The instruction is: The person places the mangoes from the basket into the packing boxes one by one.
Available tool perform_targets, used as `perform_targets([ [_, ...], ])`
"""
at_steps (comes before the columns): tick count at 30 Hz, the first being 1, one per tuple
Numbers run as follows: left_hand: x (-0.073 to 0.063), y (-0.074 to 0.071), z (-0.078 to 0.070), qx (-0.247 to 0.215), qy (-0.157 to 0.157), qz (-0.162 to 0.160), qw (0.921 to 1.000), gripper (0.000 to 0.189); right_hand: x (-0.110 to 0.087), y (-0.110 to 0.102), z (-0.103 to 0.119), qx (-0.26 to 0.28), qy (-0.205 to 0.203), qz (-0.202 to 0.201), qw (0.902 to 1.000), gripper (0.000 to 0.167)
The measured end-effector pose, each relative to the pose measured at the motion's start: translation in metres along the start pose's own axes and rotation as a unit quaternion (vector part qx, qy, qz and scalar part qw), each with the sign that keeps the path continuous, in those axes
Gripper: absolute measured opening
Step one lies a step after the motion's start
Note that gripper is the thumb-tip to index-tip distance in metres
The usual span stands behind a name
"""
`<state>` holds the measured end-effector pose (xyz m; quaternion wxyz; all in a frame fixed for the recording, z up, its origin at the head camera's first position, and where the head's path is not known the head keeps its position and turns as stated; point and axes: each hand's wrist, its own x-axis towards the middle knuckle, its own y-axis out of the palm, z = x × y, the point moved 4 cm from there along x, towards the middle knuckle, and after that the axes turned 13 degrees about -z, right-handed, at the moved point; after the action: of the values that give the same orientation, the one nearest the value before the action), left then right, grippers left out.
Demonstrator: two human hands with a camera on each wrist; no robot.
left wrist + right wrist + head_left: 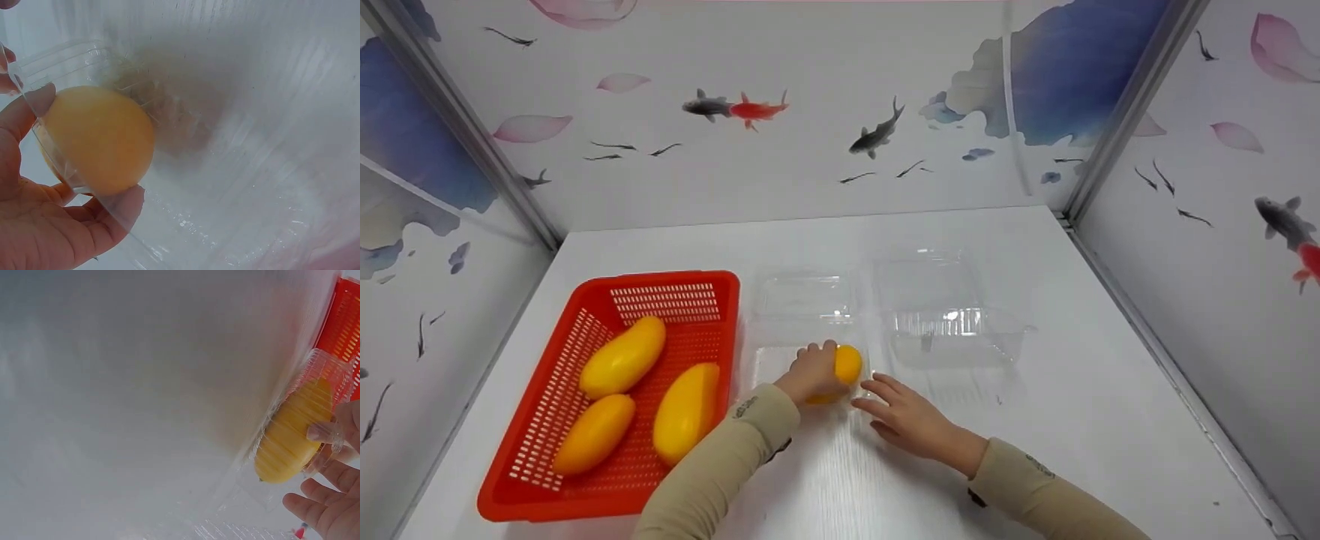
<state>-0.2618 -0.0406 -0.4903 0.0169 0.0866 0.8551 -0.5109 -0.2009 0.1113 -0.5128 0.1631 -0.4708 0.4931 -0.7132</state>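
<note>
A yellow mango lies in the base of a clear plastic clamshell box, its lid folded back behind. My left hand holds the mango from above, and in the left wrist view thumb and fingers grip its sides across the box wall. Just right of the box, my right hand has its fingers spread and holds nothing. The right wrist view shows the mango through the ribbed plastic, with the right fingers close by. Whether they touch the box I cannot tell.
At the left stands a red plastic basket with three mangoes, one at the back, one in front, one at the right. Another clear clamshell box stands open at the right. Printed panels enclose the white table.
</note>
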Motion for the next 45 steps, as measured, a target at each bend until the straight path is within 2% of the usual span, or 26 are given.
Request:
perform_targets([
  [4, 0.001, -0.009, -0.002, 0.007, -0.018, 0.009, 0.9998, 0.08, 0.0, -0.001, 0.0, 0.008, -0.003, -0.006, 0.9999, 0.043],
  [7, 0.008, -0.025, -0.004, 0.001, -0.032, -0.001, 0.9995, 0.083, 0.0, -0.001, -0.001, 0.014, 0.0, -0.005, 0.9999, 0.044],
  [11, 0.019, -0.057, -0.004, -0.016, -0.036, -0.04, 0.9984, 0.079, -0.001, -0.001, -0.001, 0.013, 0.004, -0.003, 0.9999, 0.043],
  [14, 0.023, -0.087, 0.002, -0.032, -0.022, -0.076, 0.9964, 0.072, -0.001, -0.001, -0.002, 0.012, 0.004, -0.005, 0.9999, 0.043],
  [18, 0.024, -0.126, 0.019, -0.052, 0.021, -0.134, 0.9894, 0.061, -0.001, 0.0, -0.002, 0.017, 0.006, -0.003, 0.9998, 0.043],
  [21, 0.02, -0.152, 0.035, -0.066, 0.032, -0.172, 0.9823, 0.057, 0.0, 0.0, -0.002, 0.019, 0.006, -0.002, 0.9998, 0.042],
  [24, 0.014, -0.173, 0.055, -0.077, 0.009, -0.194, 0.978, 0.056, 0.0, 0.001, -0.002, 0.017, 0.004, -0.005, 0.9998, 0.043],
  [27, 0.007, -0.186, 0.076, -0.077, -0.027, -0.19, 0.9784, 0.056, 0.0, 0.002, -0.002, 0.014, 0.003, -0.007, 0.9999, 0.043],
  [30, -0.002, -0.189, 0.098, -0.087, -0.063, -0.166, 0.9803, 0.058, 0.0, 0.001, -0.002, 0.013, 0.002, -0.011, 0.9999, 0.043],
  [33, -0.01, -0.183, 0.118, -0.098, -0.076, -0.136, 0.9829, 0.056, -0.001, 0.001, -0.002, 0.014, 0.001, -0.013, 0.9998, 0.043],
  [37, -0.018, -0.166, 0.138, -0.086, -0.062, -0.094, 0.9899, 0.047, -0.001, 0.0, -0.003, 0.015, -0.001, -0.013, 0.9998, 0.042],
  [40, -0.021, -0.151, 0.15, -0.051, -0.053, -0.064, 0.9952, 0.041, -0.001, 0.0, -0.003, 0.016, -0.001, -0.014, 0.9998, 0.042],
  [45, -0.025, -0.126, 0.161, -0.03, -0.076, -0.02, 0.9965, 0.039, 0.0, 0.0, -0.003, 0.013, 0.003, -0.008, 0.9999, 0.042],
])
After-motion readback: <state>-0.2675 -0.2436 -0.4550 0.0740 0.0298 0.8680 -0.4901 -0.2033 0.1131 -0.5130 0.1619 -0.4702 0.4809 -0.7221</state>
